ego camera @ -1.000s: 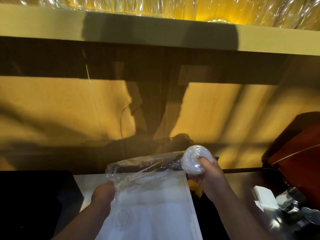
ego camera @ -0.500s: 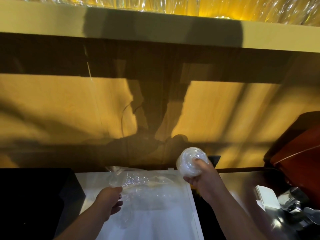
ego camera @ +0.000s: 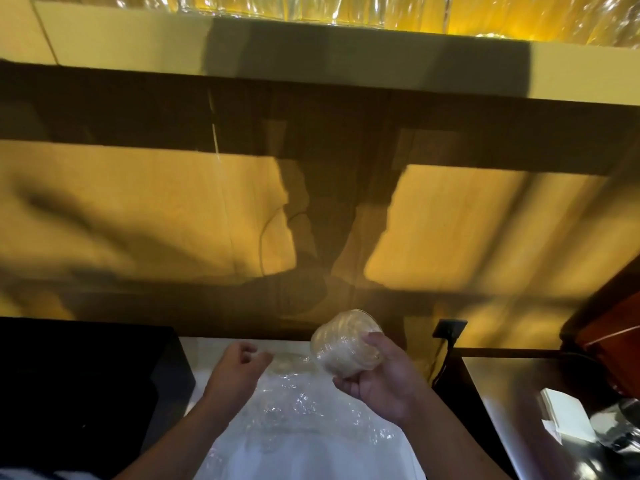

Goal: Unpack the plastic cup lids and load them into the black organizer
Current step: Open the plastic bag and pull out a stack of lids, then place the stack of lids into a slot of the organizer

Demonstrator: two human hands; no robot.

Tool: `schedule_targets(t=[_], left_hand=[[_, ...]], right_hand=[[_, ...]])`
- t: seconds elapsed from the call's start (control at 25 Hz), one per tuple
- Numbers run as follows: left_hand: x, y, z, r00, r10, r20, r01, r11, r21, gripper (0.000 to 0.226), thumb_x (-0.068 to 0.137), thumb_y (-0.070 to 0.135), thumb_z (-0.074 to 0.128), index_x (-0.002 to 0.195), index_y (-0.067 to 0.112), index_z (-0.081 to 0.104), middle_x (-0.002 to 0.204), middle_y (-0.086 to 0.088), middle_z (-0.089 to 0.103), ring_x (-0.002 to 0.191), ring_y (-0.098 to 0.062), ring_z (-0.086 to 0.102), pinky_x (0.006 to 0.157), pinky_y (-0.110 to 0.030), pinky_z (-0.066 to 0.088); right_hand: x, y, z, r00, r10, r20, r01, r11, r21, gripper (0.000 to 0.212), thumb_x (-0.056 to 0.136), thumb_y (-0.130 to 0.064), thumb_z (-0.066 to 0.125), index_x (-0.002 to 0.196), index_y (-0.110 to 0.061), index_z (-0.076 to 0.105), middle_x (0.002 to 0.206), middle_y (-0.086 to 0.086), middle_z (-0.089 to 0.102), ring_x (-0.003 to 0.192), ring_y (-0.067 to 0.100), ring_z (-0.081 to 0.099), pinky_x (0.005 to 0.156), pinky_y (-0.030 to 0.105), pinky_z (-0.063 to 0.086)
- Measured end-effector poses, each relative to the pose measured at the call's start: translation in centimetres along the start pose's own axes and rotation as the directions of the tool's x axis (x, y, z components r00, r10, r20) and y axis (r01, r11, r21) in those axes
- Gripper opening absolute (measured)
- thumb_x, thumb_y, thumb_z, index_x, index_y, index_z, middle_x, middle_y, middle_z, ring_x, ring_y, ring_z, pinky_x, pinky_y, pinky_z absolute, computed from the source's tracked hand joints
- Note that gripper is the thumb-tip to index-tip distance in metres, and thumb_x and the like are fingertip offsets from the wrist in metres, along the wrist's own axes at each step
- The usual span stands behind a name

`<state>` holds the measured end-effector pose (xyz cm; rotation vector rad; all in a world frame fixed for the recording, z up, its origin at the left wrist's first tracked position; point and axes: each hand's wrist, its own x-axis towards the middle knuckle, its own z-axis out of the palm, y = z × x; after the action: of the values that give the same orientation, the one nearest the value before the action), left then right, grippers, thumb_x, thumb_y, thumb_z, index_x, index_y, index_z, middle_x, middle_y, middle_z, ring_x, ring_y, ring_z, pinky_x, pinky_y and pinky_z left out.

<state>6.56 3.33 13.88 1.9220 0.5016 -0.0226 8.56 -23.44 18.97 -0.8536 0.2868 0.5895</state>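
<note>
Lids (ego camera: 341,342): a short stack of clear ones, tilted, held up in the air in the right hand (ego camera: 384,382), above the far end of the counter (ego camera: 294,465) and not touching it. Fingers curl under & around the stack, thumb (ego camera: 372,341) pressed on its near rim; firm grip, palm facing up. Stack looks bare, no bag on it. Just left of it, left hand (ego camera: 235,372) hovers w/ fingers loosely curled, thumb tip close to the edge of the wrap (ego camera: 304,407); can't tell whether it pinches the film or is only near it. Wrap is clear, crumpled, lying flat on the white counter btwn both forearms, stretching from under the lids back toward the person. Left of the counter, touching its edge, a black box (ego camera: 86,375); top too dark to make out any slots. Right of the counter, a dark gap, then a grey surface w/ a white paper item (ego camera: 562,410) on it. Behind: yellow-lit wall (ego camera: 138,209) w/ heavy shadows, a socket (ego camera: 449,329) low on it right of the lids, a shelf (ego camera: 138,39) overhead.
</note>
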Motion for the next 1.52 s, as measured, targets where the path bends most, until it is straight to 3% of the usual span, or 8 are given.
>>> schedule_targets(t=[0.16,0.32,0.52,0.68,0.96,1.12,1.36,1.52], left_hand=[[-2.4,3.7,-0.3,0.925,0.25,0.287,-0.217,0.966,-0.143,0.1,0.065,0.068,0.089,0.145,0.051,0.033,0.139,0.038,0.041,0.121,-0.001,0.055,0.087,-0.031,0.058],[-3.3,5.1,-0.5,0.859,0.381,0.342,-0.299,0.916,-0.269,0.139,0.045,0.056,0.103,0.156,0.048,0.02,0.145,0.021,0.049,0.124,-0.007,0.063,0.097,-0.037,0.06],[-3.5,5.4,-2.4,0.872,0.447,0.198,-0.319,0.828,-0.461,0.115,0.052,0.025,0.101,0.141,0.049,0.034,0.117,0.024,0.073,0.105,-0.007,0.075,0.074,-0.024,0.061],[-3.3,5.3,-5.1,0.899,0.411,0.153,-0.309,0.84,-0.446,0.097,0.051,0.028,0.1,0.129,0.042,0.046,0.107,0.017,0.076,0.095,-0.009,0.076,0.073,-0.03,0.062],[-2.6,4.3,-9.1,0.907,0.354,0.23,-0.245,0.885,-0.395,0.098,0.048,0.035,0.097,0.133,0.037,0.048,0.12,-0.007,0.07,0.095,-0.015,0.075,0.077,-0.031,0.063],[-1.9,3.7,-11.1,0.905,0.327,0.271,-0.162,0.856,-0.491,0.084,0.056,0.031,0.097,0.128,0.023,0.054,0.118,-0.014,0.076,0.102,-0.028,0.077,0.082,-0.037,0.063],[-1.4,2.4,-13.1,0.883,0.349,0.314,-0.133,0.827,-0.547,0.08,0.061,0.023,0.096,0.129,0.027,0.054,0.112,-0.003,0.078,0.098,-0.022,0.076,0.078,-0.034,0.061],[-2.1,2.1,-12.8,0.854,0.395,0.339,-0.167,0.825,-0.54,0.069,0.069,0.015,0.093,0.125,0.038,0.06,0.11,0.014,0.077,0.099,-0.014,0.075,0.079,-0.029,0.06]], right_hand=[[0.8,0.8,1.9,0.982,0.065,0.178,-0.08,0.994,0.074,0.087,0.07,-0.023,0.089,0.147,-0.011,0.05,0.14,0.033,0.059,0.112,0.051,0.067,0.081,0.055,0.058],[1.1,1.9,4.8,0.918,0.098,0.384,-0.177,0.968,0.177,0.078,0.085,-0.023,0.08,0.151,-0.01,0.042,0.137,0.034,0.06,0.119,0.056,0.06,0.073,0.05,0.057],[1.8,3.0,8.1,0.877,0.158,0.454,-0.229,0.967,0.107,0.083,0.087,-0.026,0.079,0.155,0.0,0.04,0.156,0.035,0.041,0.126,0.046,0.055,0.102,0.058,0.051],[2.7,3.3,10.1,0.925,0.169,0.34,-0.109,0.976,-0.187,0.065,0.091,-0.039,0.071,0.144,-0.003,0.058,0.143,0.031,0.046,0.108,0.036,0.063,0.092,0.051,0.056],[3.5,6.3,15.2,0.933,-0.352,0.078,0.317,0.698,-0.643,0.029,0.109,-0.037,0.045,0.12,-0.052,0.066,0.106,-0.006,0.08,0.096,0.018,0.078,0.084,0.045,0.065],[3.5,7.8,17.2,0.918,-0.392,0.062,0.338,0.689,-0.642,0.035,0.109,-0.051,0.038,0.112,-0.037,0.071,0.103,0.005,0.08,0.094,0.022,0.078,0.09,0.052,0.062],[3.3,8.5,18.1,0.943,-0.293,0.16,0.333,0.797,-0.504,0.053,0.081,-0.035,0.078,0.131,-0.038,0.06,0.117,0.01,0.077,0.109,0.042,0.073,0.094,0.065,0.055],[2.9,8.8,17.6,0.949,-0.278,0.152,0.316,0.804,-0.503,0.044,0.079,-0.034,0.078,0.12,-0.042,0.067,0.115,0.01,0.078,0.099,0.035,0.076,0.077,0.048,0.061]])
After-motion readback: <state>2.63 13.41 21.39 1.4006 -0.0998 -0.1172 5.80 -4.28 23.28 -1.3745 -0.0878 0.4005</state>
